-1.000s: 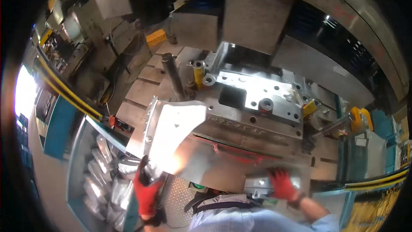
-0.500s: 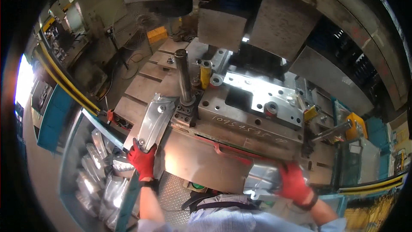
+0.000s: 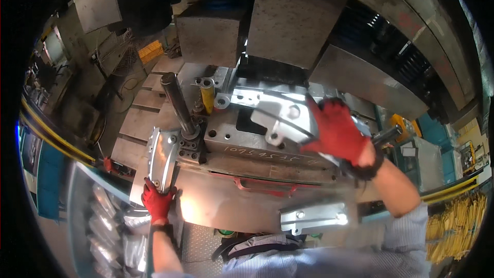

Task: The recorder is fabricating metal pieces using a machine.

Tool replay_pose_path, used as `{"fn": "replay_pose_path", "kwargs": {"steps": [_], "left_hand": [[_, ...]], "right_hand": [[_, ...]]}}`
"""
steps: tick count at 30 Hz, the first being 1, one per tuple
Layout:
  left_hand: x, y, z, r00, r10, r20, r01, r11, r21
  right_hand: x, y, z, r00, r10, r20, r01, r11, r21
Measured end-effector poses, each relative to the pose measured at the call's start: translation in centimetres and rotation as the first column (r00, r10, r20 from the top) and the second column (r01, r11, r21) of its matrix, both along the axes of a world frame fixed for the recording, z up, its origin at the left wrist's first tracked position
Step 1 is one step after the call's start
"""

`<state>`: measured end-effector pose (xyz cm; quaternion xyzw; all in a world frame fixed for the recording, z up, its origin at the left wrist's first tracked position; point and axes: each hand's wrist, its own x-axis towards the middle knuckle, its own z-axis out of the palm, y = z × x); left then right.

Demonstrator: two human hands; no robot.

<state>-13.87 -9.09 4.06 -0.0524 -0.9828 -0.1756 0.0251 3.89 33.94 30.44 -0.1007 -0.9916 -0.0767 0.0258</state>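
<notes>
My left hand [image 3: 157, 202], in a red glove, grips the near end of a bent sheet-metal part [image 3: 163, 157]. That part lies on the press bed, left of the upright guide post [image 3: 177, 104]. Over the lower die [image 3: 247, 149] my right hand [image 3: 339, 131], also red-gloved, holds a second sheet-metal part [image 3: 283, 116]. Its far end, with holes and a small tab, sticks out left of the fingers; the rest is partly hidden by the glove. Another sheet-metal part [image 3: 315, 218] lies at the near right, in front of my body.
A blue-grey bin [image 3: 87, 175] at the left holds several metal parts. Heavy upper press blocks [image 3: 293, 20] hang above the die. A yellow-sleeved post [image 3: 207, 95] stands behind the guide post. Black-and-yellow rails [image 3: 51, 131] flank the press.
My right hand has risen from the near right to above the die, carrying a sheet-metal part. The left hand keeps hold of its part. The whole view has shifted.
</notes>
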Motion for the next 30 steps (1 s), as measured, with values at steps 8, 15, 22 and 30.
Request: {"fn": "replay_pose_path", "kwargs": {"steps": [8,15,22,30], "left_hand": [[8.3,2.3,-0.7,0.932,0.055,-0.358,-0.004,0.99,0.142],[18.1,1.0,-7.0,0.928,0.311,0.204,-0.338,0.475,0.813],[24.1,-2.0,-14.7,0.856,0.31,0.415,-0.509,0.353,0.785],[20.2,-2.4,-14.0,0.888,0.221,0.402,-0.458,0.377,0.805]], "right_hand": [[-11.1,5.8,-2.3,0.97,0.034,0.241,0.062,0.922,-0.381],[-16.3,7.4,-4.7,0.881,0.14,0.453,0.039,0.931,-0.364],[-15.8,11.2,-6.9,0.887,0.288,0.362,0.048,0.72,-0.692],[-11.4,11.3,-9.3,0.949,0.299,0.097,-0.185,0.781,-0.596]]}}
